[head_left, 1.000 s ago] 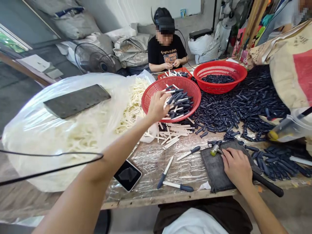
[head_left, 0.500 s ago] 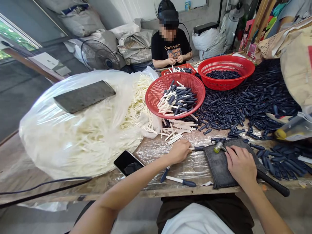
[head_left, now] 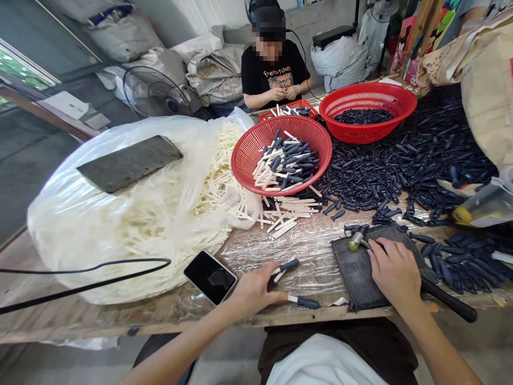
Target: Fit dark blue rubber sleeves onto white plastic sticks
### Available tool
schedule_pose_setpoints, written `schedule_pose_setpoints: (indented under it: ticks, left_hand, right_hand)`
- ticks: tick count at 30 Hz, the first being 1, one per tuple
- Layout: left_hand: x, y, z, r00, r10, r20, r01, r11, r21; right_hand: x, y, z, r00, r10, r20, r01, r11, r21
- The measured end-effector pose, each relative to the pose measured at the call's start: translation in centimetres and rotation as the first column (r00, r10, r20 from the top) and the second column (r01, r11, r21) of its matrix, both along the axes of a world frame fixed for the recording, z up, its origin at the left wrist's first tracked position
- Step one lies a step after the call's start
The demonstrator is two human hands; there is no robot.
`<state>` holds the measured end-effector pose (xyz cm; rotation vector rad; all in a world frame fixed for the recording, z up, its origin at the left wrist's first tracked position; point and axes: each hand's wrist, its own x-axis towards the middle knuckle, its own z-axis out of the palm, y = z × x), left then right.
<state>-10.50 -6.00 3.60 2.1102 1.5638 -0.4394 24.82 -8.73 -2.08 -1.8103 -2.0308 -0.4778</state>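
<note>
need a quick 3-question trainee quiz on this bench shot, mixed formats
1. True or false: the left hand is reaching into the nearest red basket.
2. What does the right hand hold against the dark mat? A) a small hammer B) a phone C) a fan
3. Fill in: the phone lies screen-up on the table, just to the ___ of the left hand.

Key
1. False: it is down at the near table edge, gathering sticks with dark handles.
2. A: the hammer head lies on the mat, its black handle jutting out past the hand.
3. left
</note>
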Motion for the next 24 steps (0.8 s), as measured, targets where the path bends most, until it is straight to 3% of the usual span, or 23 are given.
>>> schedule_pose_setpoints:
  ticks: [3,7,11,15,17,19,22,24]
  left_hand:
    - [1.5,-0.6,-0.2,0.984,-0.178,0.019,0.178,0.984,0.007]
    - [2.6,-0.8,-0.2,0.907,-0.414,-0.078,0.415,0.910,-0.001]
    - [2.2,-0.5,-0.9,0.834,-0.539,-0.118,0.550,0.831,0.091]
    - [1.0,-0.3,-2.8,0.785,-0.611,-0.098,0.616,0.756,0.221]
    - [0.5,0.3,-3.4,0.798,-0.596,-0.087,0.599,0.770,0.222]
    - [0.1,1.6,-2.9,0.852,-0.521,-0.054,0.520,0.829,0.208]
    - [0.3,5.9,0.2,0.968,-0.248,0.027,0.231,0.934,0.274]
    - [1.1,10.1,3.6,0.989,-0.096,0.110,0.035,0.887,0.460]
  right_hand:
    - [0.0,0.0,0.0,1.000,-0.008,0.010,0.008,1.000,-0.001]
    - [-0.1,0.0,0.3,1.000,-0.011,0.008,0.011,1.000,-0.020]
    - [-0.2,0.0,0.4,1.000,-0.017,0.002,0.017,1.000,-0.012]
    - [-0.3,0.0,0.3,1.000,-0.016,-0.010,0.016,1.000,-0.009]
    - [-0.4,0.0,0.3,1.000,-0.018,-0.014,0.018,1.000,-0.022]
    - [-0.5,0.0,0.4,0.999,-0.027,-0.017,0.026,0.999,-0.035]
    - [-0.5,0.0,0.6,0.999,-0.037,-0.023,0.036,0.998,-0.049]
    - [-0.5,0.0,0.7,0.999,-0.033,-0.027,0.032,0.998,-0.048]
